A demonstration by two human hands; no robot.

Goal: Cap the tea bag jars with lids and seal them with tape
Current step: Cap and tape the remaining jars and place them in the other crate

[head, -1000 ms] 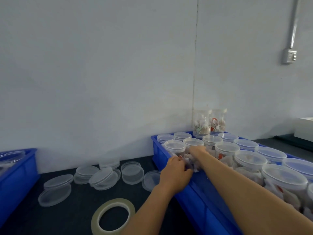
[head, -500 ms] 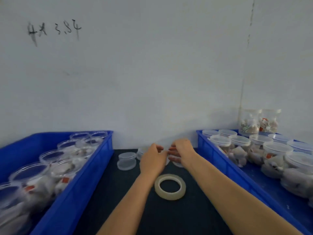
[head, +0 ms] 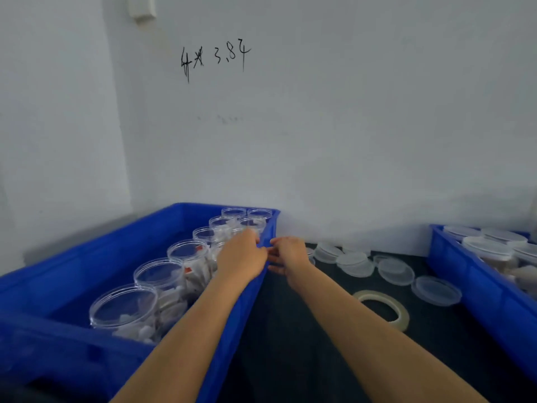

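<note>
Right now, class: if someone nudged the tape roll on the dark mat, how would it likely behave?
The tape roll lies flat, so it would probably slide, not roll. It is a thin, hollow ring, likely light. Stood on edge, it might roll away.

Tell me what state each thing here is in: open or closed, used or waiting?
Jars in the left bin: open, no lids, tea bags inside.
Jars in the right bin: capped with lids.
Loose lids: lying on the dark table, unused.
Tape roll: flat on the table, untouched.
Left hand: over the left bin's jars; whether it holds anything can't be told.
Right hand: beside the bin's rim, fingers loosely curled, apparently empty.
</note>
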